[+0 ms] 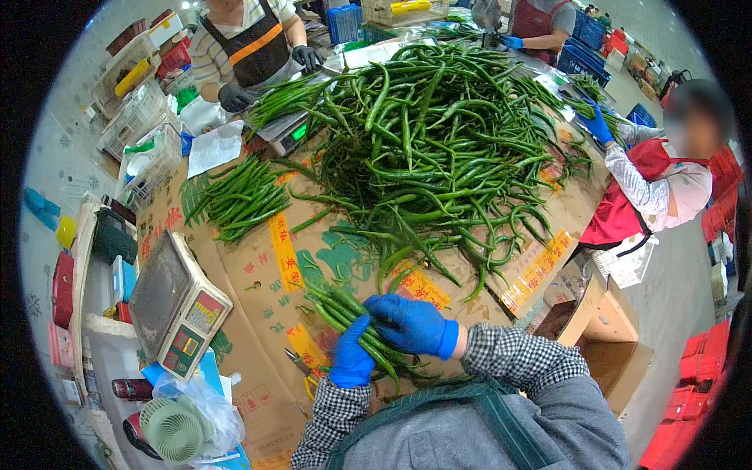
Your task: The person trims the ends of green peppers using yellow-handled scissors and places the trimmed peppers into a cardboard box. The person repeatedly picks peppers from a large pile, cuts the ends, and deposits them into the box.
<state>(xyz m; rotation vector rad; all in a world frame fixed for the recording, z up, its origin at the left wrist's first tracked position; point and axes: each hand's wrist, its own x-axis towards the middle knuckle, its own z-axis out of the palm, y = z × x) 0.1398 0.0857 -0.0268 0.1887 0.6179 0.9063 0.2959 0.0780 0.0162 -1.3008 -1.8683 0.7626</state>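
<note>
Blue gloves cover both of my hands. My left hand [352,354] is closed around a small bunch of long green chili peppers [339,306], which lies slantwise in front of my chest. On the same bunch my right hand [409,324] grips from the other side, its fingers curled over the peppers; the fingertips are hidden. Beyond my hands rises a large heap of long green chili peppers [446,135]. A smaller pile of green peppers [244,198] lies to the left, roughly aligned. Just left of my left hand are pliers or scissors with yellow handles [309,385], partly hidden.
Printed cardboard [252,329] covers the table. At left stand a weighing scale [161,302] and a green fan [174,429]. A second scale [288,140] bears peppers. Co-workers' gloved hands [236,97] [598,122] are across and at right. An open cardboard box [614,364] stands right.
</note>
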